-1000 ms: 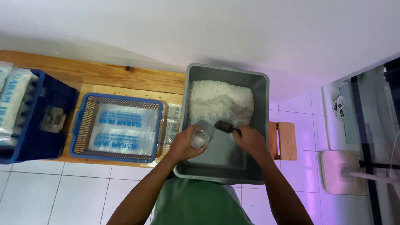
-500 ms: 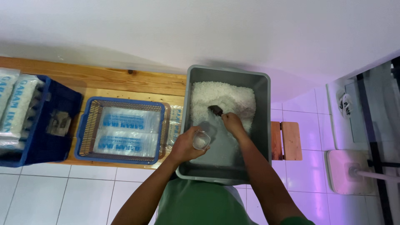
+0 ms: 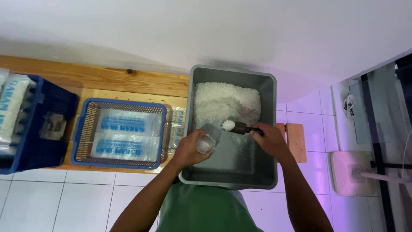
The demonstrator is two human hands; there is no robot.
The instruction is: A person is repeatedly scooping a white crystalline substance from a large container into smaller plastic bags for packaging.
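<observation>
The loaded scoop point(image 3: 234, 126) wanted a level, slow carry so no white grains fell short of the small clear cup point(image 3: 205, 144). The right hand point(image 3: 268, 137) was clenched round the scoop's dark handle, bowl just beyond its fingers. The left hand point(image 3: 189, 150) gripped the cup, fingers curled round it, over the grey tub point(image 3: 231, 180).
</observation>
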